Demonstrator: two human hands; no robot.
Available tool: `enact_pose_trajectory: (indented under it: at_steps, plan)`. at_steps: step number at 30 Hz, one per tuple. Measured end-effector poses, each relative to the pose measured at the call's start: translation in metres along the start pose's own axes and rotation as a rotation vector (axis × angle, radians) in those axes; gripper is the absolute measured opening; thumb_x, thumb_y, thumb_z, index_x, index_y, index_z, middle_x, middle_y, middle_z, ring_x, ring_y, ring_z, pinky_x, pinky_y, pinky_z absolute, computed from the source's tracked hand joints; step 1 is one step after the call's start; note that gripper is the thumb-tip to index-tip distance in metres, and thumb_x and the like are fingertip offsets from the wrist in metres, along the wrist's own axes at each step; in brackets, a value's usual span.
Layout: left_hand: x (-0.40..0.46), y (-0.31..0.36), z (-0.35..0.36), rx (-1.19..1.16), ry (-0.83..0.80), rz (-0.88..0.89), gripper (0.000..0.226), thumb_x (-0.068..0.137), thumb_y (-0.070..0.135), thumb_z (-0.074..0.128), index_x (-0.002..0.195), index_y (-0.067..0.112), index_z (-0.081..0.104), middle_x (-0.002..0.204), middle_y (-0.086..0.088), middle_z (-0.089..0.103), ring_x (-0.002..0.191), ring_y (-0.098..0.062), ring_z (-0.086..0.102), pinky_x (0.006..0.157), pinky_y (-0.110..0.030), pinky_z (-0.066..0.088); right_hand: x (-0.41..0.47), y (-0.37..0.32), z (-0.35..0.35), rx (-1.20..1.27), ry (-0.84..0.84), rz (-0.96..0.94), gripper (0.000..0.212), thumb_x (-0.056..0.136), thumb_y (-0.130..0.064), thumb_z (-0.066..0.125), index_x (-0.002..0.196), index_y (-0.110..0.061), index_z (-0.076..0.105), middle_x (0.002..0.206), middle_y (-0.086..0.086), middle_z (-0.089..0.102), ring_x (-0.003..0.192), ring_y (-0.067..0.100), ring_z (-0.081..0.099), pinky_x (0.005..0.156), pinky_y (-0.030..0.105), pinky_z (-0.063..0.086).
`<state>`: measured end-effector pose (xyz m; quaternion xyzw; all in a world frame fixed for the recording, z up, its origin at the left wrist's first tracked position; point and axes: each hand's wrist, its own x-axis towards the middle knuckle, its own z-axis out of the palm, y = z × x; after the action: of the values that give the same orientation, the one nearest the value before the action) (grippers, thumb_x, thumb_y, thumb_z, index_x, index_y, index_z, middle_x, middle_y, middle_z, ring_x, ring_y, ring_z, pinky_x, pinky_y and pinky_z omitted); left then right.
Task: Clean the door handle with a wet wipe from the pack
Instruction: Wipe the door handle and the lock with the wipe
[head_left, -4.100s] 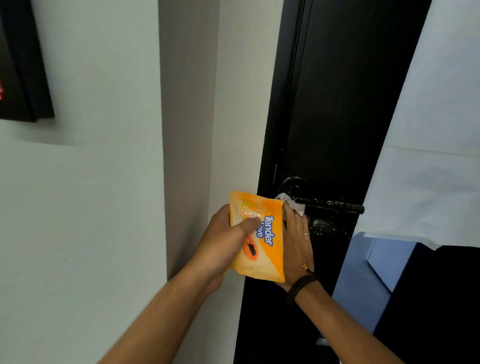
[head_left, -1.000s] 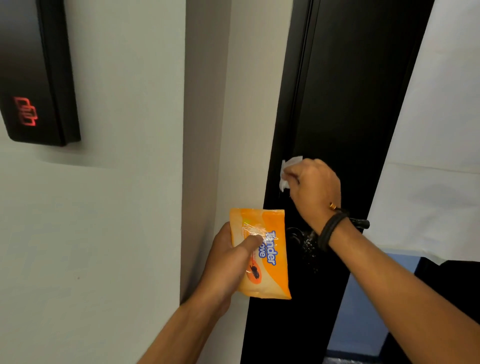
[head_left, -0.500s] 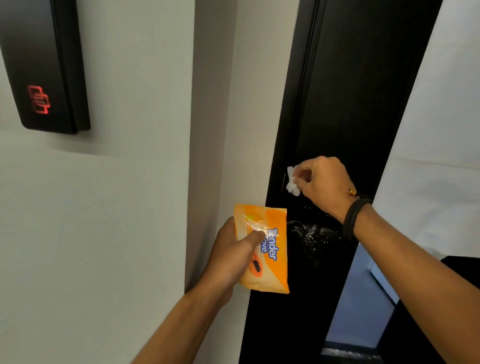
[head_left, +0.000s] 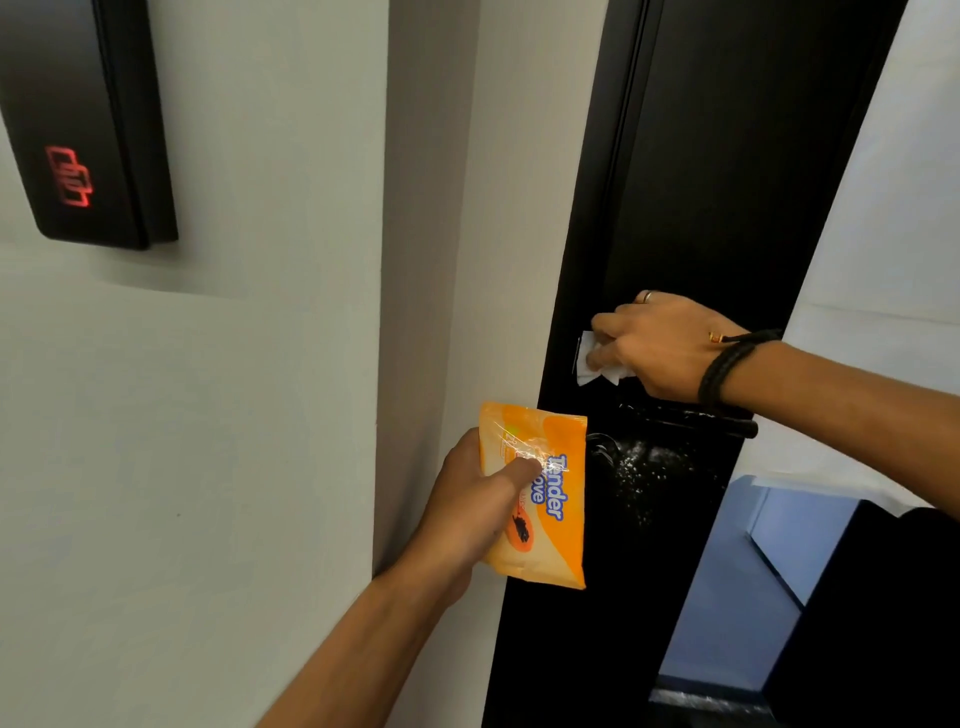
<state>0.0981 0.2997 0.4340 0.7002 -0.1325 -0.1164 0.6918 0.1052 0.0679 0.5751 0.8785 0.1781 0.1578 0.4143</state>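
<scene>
Wipe (head_left: 597, 364) lowered, mostly hidden by fingers (head_left: 605, 356).

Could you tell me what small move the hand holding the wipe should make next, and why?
Probably bring the right hand down so the wet wipe meets the door handle. The wipe sits bunched in its fingers just above the lever, and white specks show on the lever and on the black door below it. The left hand only holds the pack.

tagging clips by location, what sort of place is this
Probably an office or similar access-controlled building, at a doorway. A black card reader with a red lit symbol hangs on the pale wall beside a black door with a lever handle.
</scene>
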Motion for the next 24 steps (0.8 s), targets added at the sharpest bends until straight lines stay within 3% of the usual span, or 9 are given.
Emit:
enact_pose_trajectory:
  at_steps: [5, 7, 11, 16, 20, 24]
  plan:
    - [0.000, 0.001, -0.001, -0.002, 0.001, 0.013, 0.034, 0.099, 0.034, 0.067, 0.132, 0.029, 0.060, 0.123, 0.001, 0.076, 0.105, -0.022, 0.076, 0.098, -0.050, 0.061, -0.026, 0.001, 0.018, 0.257, 0.134, 0.192, 0.033, 0.097, -0.023, 0.057, 0.127, -0.029, 0.069, 0.098, -0.010, 0.053, 0.081, 0.012, 0.055, 0.086, 0.032, 0.044]
    - [0.000, 0.000, -0.001, 0.010, 0.000, 0.018, 0.033, 0.099, 0.034, 0.068, 0.131, 0.029, 0.061, 0.122, 0.001, 0.076, 0.105, -0.022, 0.076, 0.098, -0.051, 0.061, -0.032, 0.001, 0.024, 0.344, 0.175, 0.286, 0.031, 0.098, -0.023, 0.057, 0.125, -0.025, 0.072, 0.095, -0.012, 0.052, 0.073, 0.011, 0.050, 0.084, 0.028, 0.037]
    - [0.001, -0.002, 0.000, 0.018, -0.001, 0.022, 0.027, 0.099, 0.030, 0.067, 0.125, 0.029, 0.064, 0.117, 0.001, 0.078, 0.103, -0.022, 0.077, 0.097, -0.051, 0.062, -0.030, -0.002, 0.027, 0.370, 0.224, 0.248, 0.029, 0.099, -0.023, 0.058, 0.123, -0.026, 0.074, 0.101, -0.009, 0.059, 0.084, 0.016, 0.061, 0.087, 0.029, 0.038]
    - [0.002, -0.003, 0.000, 0.028, 0.001, 0.028, 0.026, 0.099, 0.029, 0.067, 0.124, 0.029, 0.065, 0.115, 0.001, 0.079, 0.101, -0.023, 0.078, 0.097, -0.053, 0.062, -0.022, -0.006, 0.021, 0.359, 0.185, 0.175, 0.032, 0.102, -0.024, 0.051, 0.127, -0.032, 0.069, 0.112, -0.005, 0.059, 0.093, 0.017, 0.061, 0.091, 0.035, 0.045]
    - [0.001, -0.005, 0.000, 0.020, 0.012, 0.025, 0.026, 0.099, 0.029, 0.067, 0.125, 0.028, 0.065, 0.115, 0.000, 0.079, 0.100, -0.024, 0.078, 0.096, -0.054, 0.062, -0.035, -0.007, 0.033, 0.490, 0.244, 0.297, 0.030, 0.101, -0.023, 0.057, 0.127, -0.025, 0.073, 0.102, -0.008, 0.062, 0.086, 0.015, 0.062, 0.078, 0.033, 0.054]
    - [0.002, -0.005, -0.001, 0.018, 0.017, 0.029, 0.025, 0.099, 0.028, 0.067, 0.124, 0.028, 0.065, 0.114, 0.000, 0.080, 0.099, -0.024, 0.079, 0.094, -0.054, 0.063, -0.040, -0.009, 0.040, 0.554, 0.287, 0.380, 0.026, 0.101, -0.025, 0.060, 0.121, -0.021, 0.076, 0.092, -0.011, 0.061, 0.079, 0.009, 0.058, 0.068, 0.027, 0.049]
